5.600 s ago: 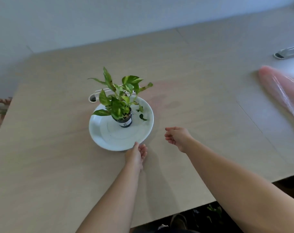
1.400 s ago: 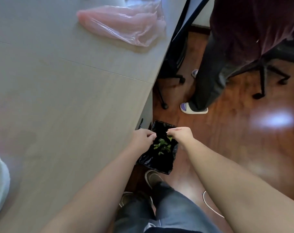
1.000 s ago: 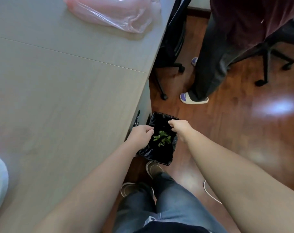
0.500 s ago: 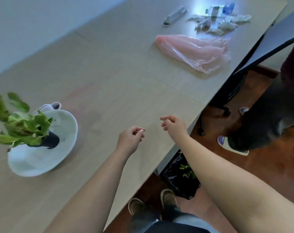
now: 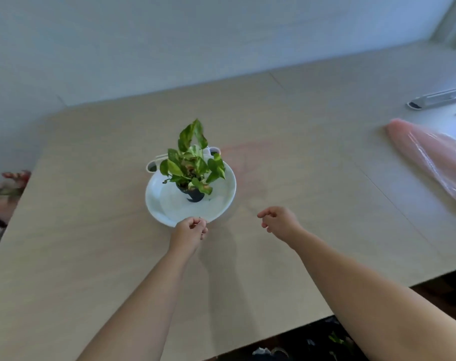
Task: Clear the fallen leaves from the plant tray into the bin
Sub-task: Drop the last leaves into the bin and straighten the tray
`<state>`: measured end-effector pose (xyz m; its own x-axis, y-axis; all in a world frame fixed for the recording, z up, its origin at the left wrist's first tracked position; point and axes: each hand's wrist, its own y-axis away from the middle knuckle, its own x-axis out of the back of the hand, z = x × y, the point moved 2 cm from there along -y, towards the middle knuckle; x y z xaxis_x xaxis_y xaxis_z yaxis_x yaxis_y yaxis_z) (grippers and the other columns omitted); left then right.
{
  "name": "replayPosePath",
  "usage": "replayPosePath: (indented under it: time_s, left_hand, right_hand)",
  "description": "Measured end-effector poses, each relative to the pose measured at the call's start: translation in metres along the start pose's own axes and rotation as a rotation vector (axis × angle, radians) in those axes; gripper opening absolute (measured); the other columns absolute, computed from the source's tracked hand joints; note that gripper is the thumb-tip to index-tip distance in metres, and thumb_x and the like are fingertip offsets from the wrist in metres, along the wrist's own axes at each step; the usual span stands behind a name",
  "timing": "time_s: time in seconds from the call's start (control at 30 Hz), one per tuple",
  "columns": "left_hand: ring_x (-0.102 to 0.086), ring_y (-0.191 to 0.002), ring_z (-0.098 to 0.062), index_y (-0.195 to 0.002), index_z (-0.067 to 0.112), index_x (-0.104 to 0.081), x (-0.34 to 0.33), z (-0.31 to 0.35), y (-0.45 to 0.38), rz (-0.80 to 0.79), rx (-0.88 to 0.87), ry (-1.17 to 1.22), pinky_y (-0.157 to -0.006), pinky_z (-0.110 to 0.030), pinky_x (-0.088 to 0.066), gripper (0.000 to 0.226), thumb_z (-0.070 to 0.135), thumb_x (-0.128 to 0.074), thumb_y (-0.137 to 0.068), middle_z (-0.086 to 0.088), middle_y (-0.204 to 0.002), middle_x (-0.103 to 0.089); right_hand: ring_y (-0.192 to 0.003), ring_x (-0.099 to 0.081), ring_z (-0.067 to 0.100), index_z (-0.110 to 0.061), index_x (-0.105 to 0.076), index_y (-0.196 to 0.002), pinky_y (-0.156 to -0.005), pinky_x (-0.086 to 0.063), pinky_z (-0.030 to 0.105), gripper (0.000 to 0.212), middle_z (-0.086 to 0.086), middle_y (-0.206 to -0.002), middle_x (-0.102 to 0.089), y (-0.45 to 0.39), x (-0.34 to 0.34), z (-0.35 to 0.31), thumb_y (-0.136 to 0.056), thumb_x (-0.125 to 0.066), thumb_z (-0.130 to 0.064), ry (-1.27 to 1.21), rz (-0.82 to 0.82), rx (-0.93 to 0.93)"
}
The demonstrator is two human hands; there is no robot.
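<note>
A small potted plant [image 5: 193,162] with green and yellow leaves stands in a dark pot on the round white plant tray [image 5: 164,204] at the middle of the table. Around the pot I see only the tray's white floor. My left hand [image 5: 189,231] hovers at the tray's front rim, fingertips pinched together with nothing visible in them. My right hand [image 5: 280,221] hangs to the right of the tray over the table, fingers loosely curled and holding nothing. Below the table's front edge, the dark bin [image 5: 323,340] shows a green leaf [image 5: 335,337] inside.
A pink plastic bag [image 5: 435,162] lies on the table at the right, and a grey flat object [image 5: 435,99] sits behind it. A white loop-shaped item [image 5: 152,165] peeks out behind the tray. Red foliage [image 5: 5,186] lies off the table's left edge.
My view swung from the bin on the floor back to the table. Both hands came up from the bin and now hover by the plant tray.
</note>
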<state>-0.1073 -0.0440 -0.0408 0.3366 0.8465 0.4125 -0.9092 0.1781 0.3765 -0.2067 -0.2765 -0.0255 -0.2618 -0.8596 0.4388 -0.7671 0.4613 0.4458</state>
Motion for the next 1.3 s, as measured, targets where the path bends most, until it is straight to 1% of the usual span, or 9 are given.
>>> replayPosePath:
  time_s: [0.2,0.4,0.63,0.73,0.9,1.07,1.13,1.2,1.3]
  left_hand:
    - [-0.060,-0.062,-0.018,-0.086,0.016,-0.066,0.064,-0.033,-0.033,0.182,0.160,0.121,-0.073,-0.037,-0.056,0.013,0.028,-0.061,-0.086,-0.005,-0.077,-0.069]
    - [-0.061,-0.064,-0.015,-0.094,0.014,-0.062,0.094,-0.044,-0.066,0.279,0.224,0.189,-0.081,-0.039,-0.058,0.014,0.019,-0.064,-0.081,-0.005,-0.093,-0.068]
    - [-0.062,-0.085,-0.015,-0.112,0.015,-0.048,0.096,-0.039,-0.086,0.296,0.242,0.380,-0.074,-0.030,-0.056,0.036,0.008,-0.066,-0.081,-0.005,-0.105,-0.060]
    - [-0.062,-0.074,-0.015,-0.121,0.017,-0.042,0.093,-0.044,-0.087,0.279,0.323,0.442,-0.069,-0.030,-0.057,0.045,0.005,-0.065,-0.084,-0.010,-0.105,-0.059]
    - [-0.065,-0.066,-0.021,-0.118,0.010,-0.049,0.089,-0.055,-0.088,0.178,0.355,0.423,-0.056,-0.030,-0.056,0.026,0.015,-0.055,-0.092,-0.016,-0.096,-0.067]
    - [-0.068,-0.093,-0.027,-0.117,0.008,-0.054,0.104,-0.068,-0.090,0.176,0.340,0.420,-0.068,-0.037,-0.059,0.025,0.015,-0.052,-0.093,-0.013,-0.112,-0.065]
    - [-0.066,-0.099,-0.027,-0.117,0.007,-0.055,0.111,-0.067,-0.092,0.202,0.333,0.441,-0.072,-0.038,-0.058,0.025,0.010,-0.053,-0.092,-0.011,-0.111,-0.065]
    - [-0.066,-0.096,-0.028,-0.113,0.010,-0.055,0.118,-0.065,-0.095,0.226,0.322,0.454,-0.077,-0.039,-0.058,0.022,0.006,-0.053,-0.092,-0.010,-0.106,-0.064]
    - [-0.068,-0.093,-0.029,-0.114,0.009,-0.060,0.124,-0.067,-0.104,0.248,0.304,0.375,-0.079,-0.040,-0.058,0.025,0.006,-0.056,-0.090,-0.011,-0.103,-0.067]
  right_hand:
    - [-0.060,-0.053,0.017,-0.010,-0.063,-0.116,-0.053,-0.041,0.022,0.030,0.006,-0.080,-0.063,-0.037,-0.046,-0.028,-0.089,-0.053,-0.018,-0.019,-0.078,-0.116]
    - [-0.060,-0.055,0.018,-0.010,-0.039,-0.142,-0.057,-0.044,0.027,0.055,0.009,-0.082,-0.065,-0.056,-0.083,-0.041,-0.091,-0.056,-0.022,-0.108,-0.097,-0.218]
    - [-0.062,-0.061,0.021,-0.009,-0.045,-0.133,-0.058,-0.049,0.030,0.047,0.013,-0.085,-0.069,-0.079,-0.103,-0.045,-0.087,-0.058,-0.013,-0.172,-0.085,-0.254]
    - [-0.069,-0.064,0.025,-0.015,-0.047,-0.119,-0.064,-0.051,0.036,0.035,0.016,-0.092,-0.069,-0.087,-0.102,-0.049,-0.086,-0.053,-0.007,-0.146,-0.037,-0.238]
    - [-0.064,-0.058,0.024,-0.016,-0.052,-0.108,-0.049,-0.042,0.029,0.032,0.010,-0.079,-0.062,-0.100,-0.099,-0.060,-0.082,-0.039,-0.004,-0.024,-0.062,-0.197]
    - [-0.061,-0.050,0.022,-0.014,-0.057,-0.100,-0.050,-0.039,0.026,0.028,0.008,-0.070,-0.054,-0.116,-0.093,-0.068,-0.082,-0.038,-0.002,0.092,-0.088,-0.163]
    - [-0.059,-0.047,0.020,-0.010,-0.059,-0.104,-0.054,-0.040,0.028,0.030,0.006,-0.068,-0.049,-0.122,-0.087,-0.070,-0.083,-0.040,-0.001,0.154,-0.073,-0.162]
    - [-0.063,-0.047,0.020,-0.009,-0.057,-0.121,-0.061,-0.043,0.030,0.039,0.006,-0.072,-0.050,-0.128,-0.085,-0.073,-0.085,-0.043,-0.004,0.257,-0.086,-0.123]
    - [-0.089,-0.057,0.030,-0.018,-0.051,-0.132,-0.074,-0.048,0.033,0.047,0.011,-0.104,-0.060,-0.132,-0.080,-0.079,-0.087,-0.044,-0.008,0.373,-0.067,-0.010]
